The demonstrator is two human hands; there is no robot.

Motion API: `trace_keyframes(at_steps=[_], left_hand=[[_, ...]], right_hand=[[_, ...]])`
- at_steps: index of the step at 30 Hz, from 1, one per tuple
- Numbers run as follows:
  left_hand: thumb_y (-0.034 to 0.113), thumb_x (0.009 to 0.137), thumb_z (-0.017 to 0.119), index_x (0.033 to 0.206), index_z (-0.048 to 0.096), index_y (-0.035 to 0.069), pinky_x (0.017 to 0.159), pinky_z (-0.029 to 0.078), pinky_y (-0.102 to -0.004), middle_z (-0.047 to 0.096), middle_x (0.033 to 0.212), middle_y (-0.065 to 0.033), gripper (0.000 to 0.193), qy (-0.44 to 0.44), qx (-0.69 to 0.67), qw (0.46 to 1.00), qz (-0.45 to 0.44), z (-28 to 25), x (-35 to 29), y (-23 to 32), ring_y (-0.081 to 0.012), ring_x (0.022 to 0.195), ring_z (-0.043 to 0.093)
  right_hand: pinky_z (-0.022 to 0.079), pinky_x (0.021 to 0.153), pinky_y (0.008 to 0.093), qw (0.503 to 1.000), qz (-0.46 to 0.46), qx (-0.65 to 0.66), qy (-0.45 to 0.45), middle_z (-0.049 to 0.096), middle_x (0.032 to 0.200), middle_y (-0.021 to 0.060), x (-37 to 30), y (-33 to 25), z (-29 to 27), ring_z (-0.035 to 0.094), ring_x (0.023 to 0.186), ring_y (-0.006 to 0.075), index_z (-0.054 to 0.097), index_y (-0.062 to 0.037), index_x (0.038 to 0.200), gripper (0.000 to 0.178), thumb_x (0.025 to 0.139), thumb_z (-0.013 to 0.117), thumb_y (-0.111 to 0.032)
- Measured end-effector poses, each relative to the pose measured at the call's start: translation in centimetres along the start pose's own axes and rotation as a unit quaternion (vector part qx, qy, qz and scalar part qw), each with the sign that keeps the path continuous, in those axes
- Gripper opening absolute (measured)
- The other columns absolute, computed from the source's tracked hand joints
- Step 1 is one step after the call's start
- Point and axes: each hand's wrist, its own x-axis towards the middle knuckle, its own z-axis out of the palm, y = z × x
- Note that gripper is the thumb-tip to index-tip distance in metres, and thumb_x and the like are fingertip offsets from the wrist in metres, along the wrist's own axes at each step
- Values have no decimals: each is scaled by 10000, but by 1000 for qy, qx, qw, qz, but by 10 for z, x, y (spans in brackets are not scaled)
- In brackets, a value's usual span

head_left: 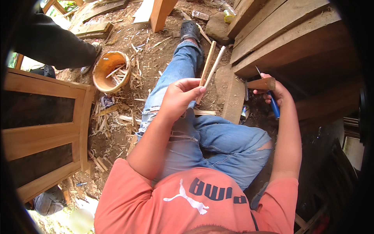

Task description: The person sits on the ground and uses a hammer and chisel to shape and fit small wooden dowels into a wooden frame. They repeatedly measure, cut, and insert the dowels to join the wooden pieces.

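Two thin wooden sticks (207, 66) are pinched between the thumb and fingers of my left hand (183, 95), side by side, one browner and one paler. They stand up over my legs. My right hand (278, 91) is closed around a knife-like tool with a blue handle (274, 106). Its thin pointed tip shows past the fingers, toward the planks. A short wooden piece (261, 84) covers part of that hand; whether the fingers grip it too, I cannot tell.
A yellowish bucket (96, 74) with wood offcuts stands left of my outstretched leg. Wood scraps litter the dirt floor (152, 50). A framed wooden panel (39, 134) is at the left, stacked planks (280, 35) at the upper right. Another person's dark trouser leg (58, 43) is at the upper left.
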Motion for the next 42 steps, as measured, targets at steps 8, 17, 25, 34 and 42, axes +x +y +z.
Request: trace_keyframes(at_steps=[8,17,25,34,42], left_hand=[[140,974,814,1222,756,-31,740,533,-259,747,932,-33,306,-11,-24,1000,10,-4,-1,-3,-97,787,654],[144,976,814,1224,757,-26,754,540,-261,752,954,-30,306,-30,-26,999,8,-4,2,-4,-95,808,661],[115,968,821,1238,744,-35,768,577,-270,784,1022,-62,318,-11,-1,1000,9,-7,4,-6,-101,857,709],[133,973,827,1254,728,-37,803,573,-264,778,1071,-53,344,0,42,999,4,-2,7,-10,-94,920,710],[131,970,827,1252,734,-34,792,574,-266,780,1070,-55,340,-1,58,998,-1,0,18,-19,-98,915,710]], right_hand=[[475,537,274,949,-112,294,9,690,1401,207,30,69,32,416,469,51,542,-182,758,410,1050,695,-427],[568,739,454,907,-155,-330,212,744,937,180,45,117,63,712,799,317,687,-17,1022,257,971,710,-268],[536,980,522,820,-278,-466,181,724,1153,250,76,138,65,668,1126,460,751,-22,1074,262,885,578,-75],[535,980,493,759,-298,-490,308,699,1174,160,99,142,82,658,1161,388,706,-73,1105,230,881,733,-28],[519,1048,488,804,-267,-450,282,667,1284,179,108,156,80,622,1239,394,681,-74,1199,310,901,760,-97]])
